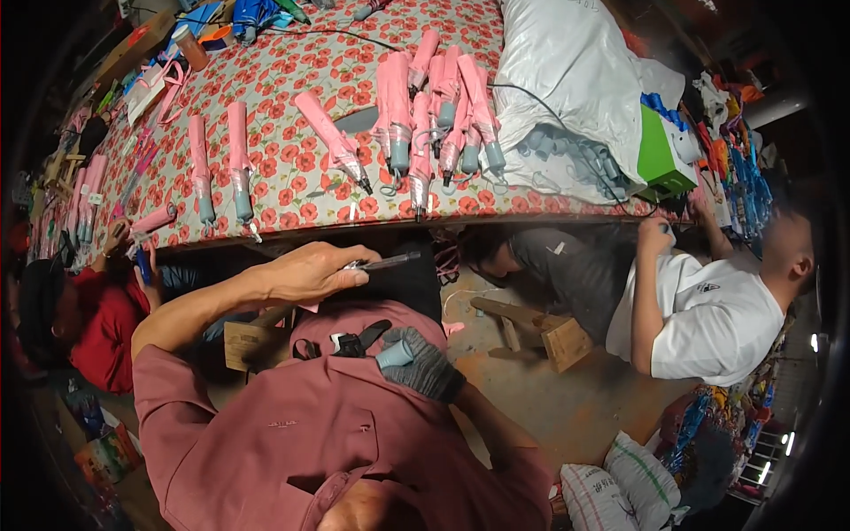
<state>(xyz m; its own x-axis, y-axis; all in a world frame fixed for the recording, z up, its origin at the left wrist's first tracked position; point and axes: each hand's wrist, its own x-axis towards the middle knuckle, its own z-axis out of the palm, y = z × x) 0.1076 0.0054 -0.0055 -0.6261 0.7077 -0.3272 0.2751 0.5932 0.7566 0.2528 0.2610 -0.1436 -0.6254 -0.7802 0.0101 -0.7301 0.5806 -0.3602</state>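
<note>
My left hand is closed round a slim metal shaft that points right, apparently an umbrella's. A scrap of pink shows beneath this hand; the rest of what it grips is hidden. In a grey knit glove, my right hand holds a short grey-blue umbrella handle close to my body. On the table ahead lie several folded pink umbrellas, many with grey-blue handles. One umbrella has a bare dark shaft end toward me. More umbrellas are heaped in the middle.
A flowered cloth covers the table. At its right, a white sack spills loose grey handles beside a green box. Co-workers in red and white sit either side. A wooden stool stands at right.
</note>
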